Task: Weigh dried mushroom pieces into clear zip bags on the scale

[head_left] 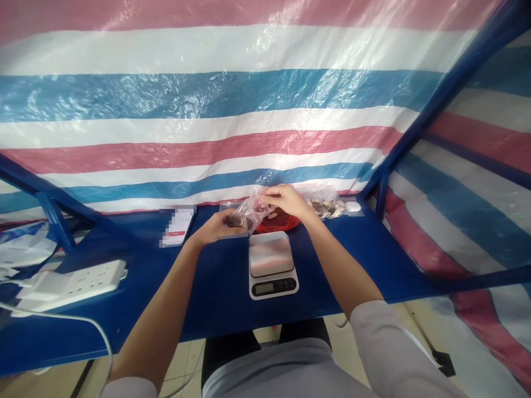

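Note:
My left hand (214, 229) cups the lower end of a transparent plastic bag (249, 214) that holds dark brown pieces, possibly dried mushrooms. My right hand (287, 200) pinches the bag's upper edge. Under my hands lies a red dish (279, 224), partly hidden, and its contents cannot be made out. In front of it stands a white digital kitchen scale (271, 265) with a steel top and nothing on it. To the right lies a second transparent bag (326, 203) of pale brown pieces, apart from my right hand.
A white round object (353, 207) lies beside the second bag. A pixelated white card or phone (178, 225) lies at the left on the blue metal table (219, 293). A white power strip (70, 284) with a cable sits at the left. Striped tarpaulin (265, 94) hangs behind.

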The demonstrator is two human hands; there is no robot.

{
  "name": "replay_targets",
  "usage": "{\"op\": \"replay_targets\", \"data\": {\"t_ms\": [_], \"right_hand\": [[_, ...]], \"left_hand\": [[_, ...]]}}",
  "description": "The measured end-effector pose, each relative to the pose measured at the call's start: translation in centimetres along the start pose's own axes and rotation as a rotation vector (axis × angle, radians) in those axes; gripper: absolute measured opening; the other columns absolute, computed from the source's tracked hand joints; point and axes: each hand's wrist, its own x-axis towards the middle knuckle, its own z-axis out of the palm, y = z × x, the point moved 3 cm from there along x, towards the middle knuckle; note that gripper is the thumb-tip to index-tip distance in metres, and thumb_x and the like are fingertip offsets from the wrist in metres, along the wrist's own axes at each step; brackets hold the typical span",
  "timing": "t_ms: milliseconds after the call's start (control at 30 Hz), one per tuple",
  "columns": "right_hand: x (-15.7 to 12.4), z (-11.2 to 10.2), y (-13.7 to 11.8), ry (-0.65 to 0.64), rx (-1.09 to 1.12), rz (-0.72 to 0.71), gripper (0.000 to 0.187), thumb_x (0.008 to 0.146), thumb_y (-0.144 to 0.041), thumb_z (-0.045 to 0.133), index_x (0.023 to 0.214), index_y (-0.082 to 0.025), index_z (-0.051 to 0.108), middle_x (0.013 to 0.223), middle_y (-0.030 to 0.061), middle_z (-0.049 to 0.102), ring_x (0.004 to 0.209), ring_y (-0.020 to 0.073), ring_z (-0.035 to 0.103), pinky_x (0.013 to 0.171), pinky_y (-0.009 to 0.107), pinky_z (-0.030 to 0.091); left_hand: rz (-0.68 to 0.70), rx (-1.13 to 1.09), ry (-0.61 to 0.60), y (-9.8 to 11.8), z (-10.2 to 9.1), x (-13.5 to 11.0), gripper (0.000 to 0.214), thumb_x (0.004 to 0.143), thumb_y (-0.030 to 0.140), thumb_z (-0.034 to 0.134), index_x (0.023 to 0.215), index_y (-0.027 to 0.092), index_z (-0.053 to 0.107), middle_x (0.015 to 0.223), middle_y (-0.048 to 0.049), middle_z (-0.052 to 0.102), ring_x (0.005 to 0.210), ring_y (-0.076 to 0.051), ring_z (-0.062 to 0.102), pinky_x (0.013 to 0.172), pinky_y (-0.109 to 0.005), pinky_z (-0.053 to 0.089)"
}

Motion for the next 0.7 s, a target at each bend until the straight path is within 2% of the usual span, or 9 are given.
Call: {"op": "replay_targets", "data": {"t_ms": [167, 267, 400, 533, 633, 700], "right_hand": [[0.6, -0.8, 4.7, 0.138, 0.128, 0.015, 0.032, 0.077, -0.046, 0.076, 0.094, -0.018, 0.076, 0.087, 0.0043, 0.076, 0.072, 0.0177, 0.07, 0.065, 0.029, 0.061], [0.4, -0.9, 6.1, 0.184, 0.197, 0.043, 0.041, 0.07, -0.049, 0.081, 0.096, -0.017, 0.076, 0.087, 0.0047, 0.076, 0.07, 0.0181, 0.071, 0.066, 0.032, 0.062], [-0.5, -1.7, 6.1, 0.245, 0.285, 0.042, 0.044, 0.068, -0.05, 0.082, 0.097, -0.017, 0.077, 0.09, 0.0053, 0.077, 0.081, 0.0198, 0.073, 0.07, 0.031, 0.063], [-1.1, -2.6, 5.8, 0.363, 0.259, -0.01, 0.041, 0.07, -0.052, 0.081, 0.096, -0.02, 0.077, 0.091, 0.0045, 0.078, 0.089, 0.0211, 0.074, 0.078, 0.032, 0.062], [-0.9, -2.7, 5.9, 0.441, 0.271, -0.038, 0.04, 0.072, -0.054, 0.079, 0.095, -0.021, 0.076, 0.091, 0.0041, 0.078, 0.09, 0.0217, 0.075, 0.083, 0.033, 0.061], [-0.6, -2.5, 6.1, 0.468, 0.312, -0.019, 0.041, 0.072, -0.056, 0.078, 0.094, -0.021, 0.075, 0.088, 0.0038, 0.077, 0.088, 0.0221, 0.075, 0.079, 0.033, 0.062]], "left_hand": [[-0.034, -0.122, 0.169, -0.1, -0.4, 0.6, 0.054, 0.058, 0.047, 0.089, 0.094, 0.015, 0.068, 0.086, -0.0057, 0.072, 0.078, -0.021, 0.066, 0.076, -0.032, 0.054], [-0.006, -0.181, 0.274, 0.2, -0.5, 1.2, 0.053, 0.059, 0.049, 0.088, 0.093, 0.014, 0.066, 0.082, -0.005, 0.071, 0.073, -0.018, 0.064, 0.074, -0.031, 0.053], [0.025, -0.118, 0.331, 1.6, -0.6, 2.2, 0.049, 0.065, 0.049, 0.084, 0.095, 0.015, 0.065, 0.078, -0.0038, 0.069, 0.071, -0.018, 0.064, 0.072, -0.031, 0.052], [0.02, 0.117, 0.373, 3.6, -0.7, 3.3, 0.043, 0.069, 0.05, 0.08, 0.091, 0.016, 0.065, 0.081, -0.0031, 0.069, 0.074, -0.017, 0.062, 0.073, -0.029, 0.05], [0.008, 0.198, 0.352, 4.5, -0.5, 4.1, 0.041, 0.071, 0.05, 0.077, 0.092, 0.016, 0.066, 0.082, -0.0028, 0.069, 0.073, -0.017, 0.061, 0.071, -0.029, 0.05], [0.019, 0.221, 0.328, 4.6, -0.4, 4.6, 0.041, 0.071, 0.049, 0.076, 0.094, 0.016, 0.066, 0.082, -0.0022, 0.069, 0.073, -0.017, 0.062, 0.07, -0.028, 0.05]]}}
